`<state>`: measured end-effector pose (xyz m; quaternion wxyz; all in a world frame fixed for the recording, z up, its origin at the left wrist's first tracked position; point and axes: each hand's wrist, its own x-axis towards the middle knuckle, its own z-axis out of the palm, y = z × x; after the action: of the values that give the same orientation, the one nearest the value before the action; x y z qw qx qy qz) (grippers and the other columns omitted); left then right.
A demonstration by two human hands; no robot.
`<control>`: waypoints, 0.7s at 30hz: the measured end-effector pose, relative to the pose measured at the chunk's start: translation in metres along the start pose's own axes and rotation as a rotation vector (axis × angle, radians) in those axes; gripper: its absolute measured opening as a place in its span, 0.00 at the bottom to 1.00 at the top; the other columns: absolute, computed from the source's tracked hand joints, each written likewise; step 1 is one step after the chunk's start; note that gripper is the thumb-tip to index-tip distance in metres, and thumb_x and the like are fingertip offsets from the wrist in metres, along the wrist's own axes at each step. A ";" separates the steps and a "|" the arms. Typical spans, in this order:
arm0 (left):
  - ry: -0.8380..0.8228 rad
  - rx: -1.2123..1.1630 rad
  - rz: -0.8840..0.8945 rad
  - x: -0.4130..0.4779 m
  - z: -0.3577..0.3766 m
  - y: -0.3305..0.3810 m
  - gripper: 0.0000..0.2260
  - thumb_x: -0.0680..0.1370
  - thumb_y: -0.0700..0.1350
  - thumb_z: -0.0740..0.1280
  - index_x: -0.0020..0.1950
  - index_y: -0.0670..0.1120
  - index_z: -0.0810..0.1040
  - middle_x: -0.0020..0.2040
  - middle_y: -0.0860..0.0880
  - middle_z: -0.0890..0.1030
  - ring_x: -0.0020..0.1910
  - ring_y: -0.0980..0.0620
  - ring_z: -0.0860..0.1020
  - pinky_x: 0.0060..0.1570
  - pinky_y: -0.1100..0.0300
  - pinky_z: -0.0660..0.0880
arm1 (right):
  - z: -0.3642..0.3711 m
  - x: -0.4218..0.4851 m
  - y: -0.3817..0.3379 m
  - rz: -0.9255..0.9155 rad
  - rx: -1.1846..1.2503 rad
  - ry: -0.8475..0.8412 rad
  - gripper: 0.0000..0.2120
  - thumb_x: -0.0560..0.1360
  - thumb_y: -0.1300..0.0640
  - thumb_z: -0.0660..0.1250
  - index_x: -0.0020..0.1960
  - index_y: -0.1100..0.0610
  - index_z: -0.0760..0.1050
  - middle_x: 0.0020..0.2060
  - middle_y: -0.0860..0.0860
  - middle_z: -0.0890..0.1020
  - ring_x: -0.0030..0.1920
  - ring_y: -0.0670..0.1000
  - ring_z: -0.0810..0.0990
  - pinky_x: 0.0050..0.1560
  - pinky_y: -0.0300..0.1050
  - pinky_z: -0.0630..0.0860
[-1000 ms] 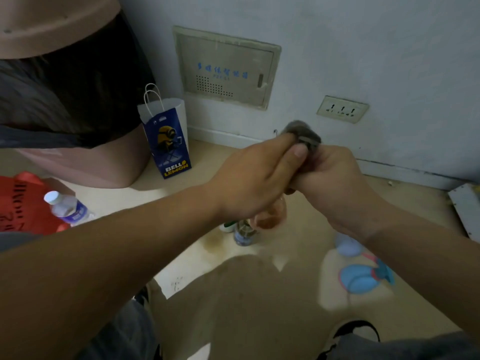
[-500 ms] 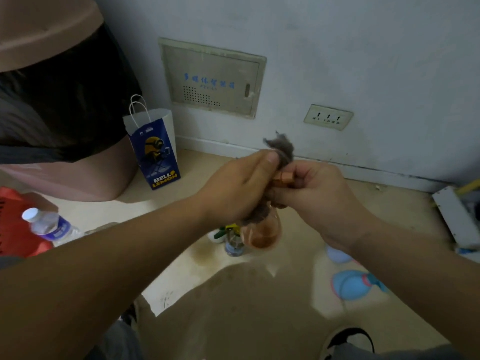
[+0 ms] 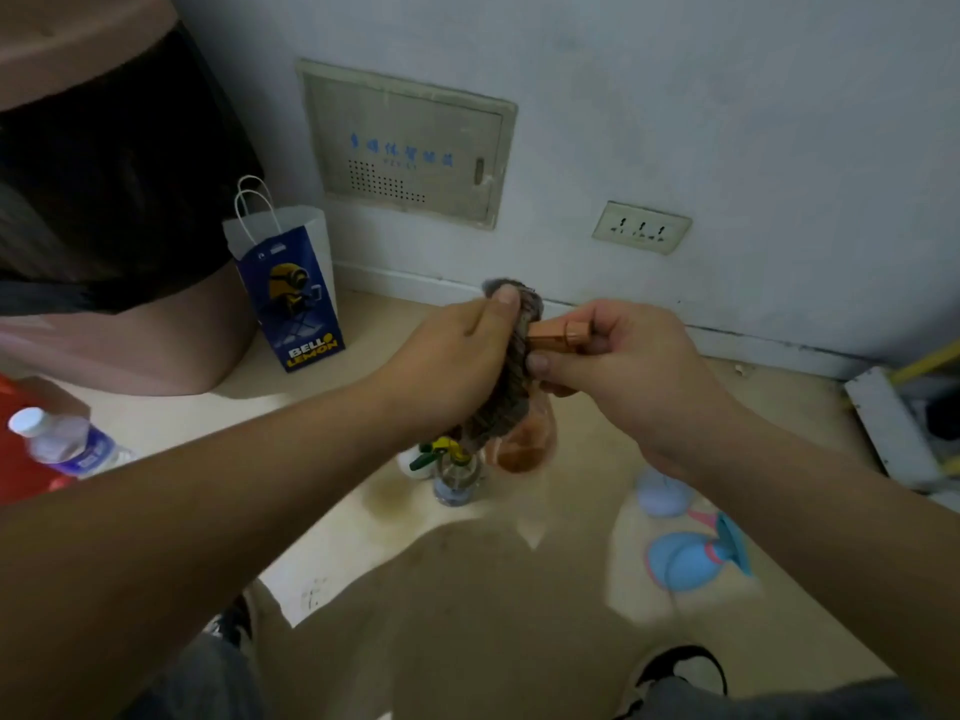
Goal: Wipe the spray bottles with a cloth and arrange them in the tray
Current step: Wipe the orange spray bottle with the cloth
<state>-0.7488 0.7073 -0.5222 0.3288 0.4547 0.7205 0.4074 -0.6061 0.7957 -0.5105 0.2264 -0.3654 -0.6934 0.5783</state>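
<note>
A pale beige floor (image 3: pixel 322 407) meets a scuffed white wall (image 3: pixel 727 96), and a blue paper bag (image 3: pixel 291 304) stands against it. To the right of that bag, lifted off the floor at chest height, is the orange spray bottle (image 3: pixel 524 446). The right hand (image 3: pixel 634 371) pinches its copper-coloured spray head (image 3: pixel 558 332) between curled fingers and thumb. The left hand (image 3: pixel 447 366) is closed round a grey-brown cloth (image 3: pixel 511 387), thumb on top, pressing it against the bottle's neck and shoulder. The bottle's long axis runs close to vertical, its translucent body hanging down and its head uppermost. The head lies crosswise, left to right, and I cannot tell which end is the nozzle. Further right of the bag and lower, on the floor, stand a clear bottle with a green trigger (image 3: pixel 457 475) and, beyond it, blue spray bottles (image 3: pixel 691 561). No tray shows. The likely trouble is the hold, since the whole weight appears to hang from the head. A firm rub could twist the head loose or pull it from the pinch, dropping the bottle onto the ones below. A squeeze on the pump could also spray into the cloth or the hand.
</note>
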 end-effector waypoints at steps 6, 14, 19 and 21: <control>0.164 0.450 0.469 -0.019 0.022 0.006 0.18 0.86 0.53 0.54 0.54 0.49 0.82 0.56 0.51 0.79 0.54 0.49 0.76 0.52 0.56 0.70 | 0.001 -0.005 0.004 -0.015 -0.080 -0.044 0.13 0.73 0.75 0.66 0.40 0.59 0.80 0.26 0.46 0.82 0.28 0.40 0.80 0.31 0.35 0.75; 0.155 -0.094 0.207 0.001 0.005 -0.010 0.07 0.79 0.47 0.69 0.47 0.43 0.76 0.60 0.48 0.79 0.54 0.57 0.80 0.53 0.62 0.78 | 0.004 -0.005 0.005 -0.017 -0.013 -0.137 0.09 0.69 0.77 0.71 0.49 0.71 0.80 0.35 0.62 0.81 0.34 0.51 0.80 0.36 0.43 0.78; -0.039 -0.038 0.191 -0.004 0.000 -0.002 0.15 0.82 0.52 0.57 0.67 0.53 0.73 0.54 0.55 0.82 0.46 0.60 0.82 0.45 0.66 0.79 | 0.006 -0.006 0.004 -0.040 0.031 -0.181 0.12 0.69 0.79 0.68 0.45 0.65 0.81 0.32 0.54 0.81 0.32 0.47 0.80 0.35 0.41 0.76; 0.006 0.320 0.347 -0.011 0.010 0.001 0.13 0.83 0.54 0.52 0.56 0.54 0.75 0.44 0.54 0.83 0.43 0.51 0.81 0.46 0.52 0.79 | 0.006 -0.006 0.005 -0.052 0.000 -0.172 0.17 0.68 0.81 0.65 0.40 0.59 0.81 0.28 0.49 0.81 0.30 0.45 0.78 0.33 0.39 0.75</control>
<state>-0.7364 0.6998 -0.5249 0.1754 0.6167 0.6880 0.3399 -0.6058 0.7880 -0.5162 0.1808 -0.2963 -0.7197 0.6014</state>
